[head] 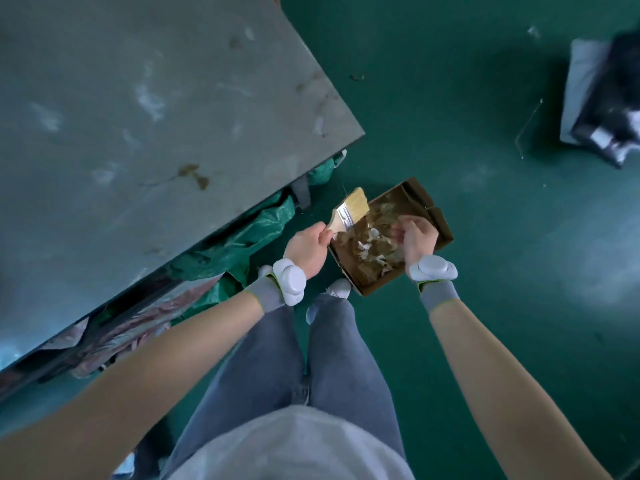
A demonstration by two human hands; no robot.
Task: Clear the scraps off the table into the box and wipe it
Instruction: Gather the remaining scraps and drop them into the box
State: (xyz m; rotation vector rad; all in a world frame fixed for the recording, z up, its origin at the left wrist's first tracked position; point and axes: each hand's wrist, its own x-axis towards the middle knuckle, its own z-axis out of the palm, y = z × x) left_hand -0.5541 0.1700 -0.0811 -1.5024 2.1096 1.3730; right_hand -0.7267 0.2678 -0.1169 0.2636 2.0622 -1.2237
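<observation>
A shallow brown cardboard box point(420, 202) hangs over the green floor just right of the table's corner. My right hand point(417, 239) grips its right side. White and tan scraps point(375, 242) lie inside it. My left hand point(308, 249) holds a flat wooden-handled paintbrush point(348, 211) by the handle, its pale bristles over the box's left rim. The grey table point(156, 116) fills the upper left; its top carries white smears and a brown stain point(194, 174).
Green tarpaulin point(249, 233) and crumpled plastic sheeting point(138, 323) are stuffed under the table. A dark bag on a white sheet point(609, 98) lies on the floor at the far right. My legs and white shoes are directly below the box.
</observation>
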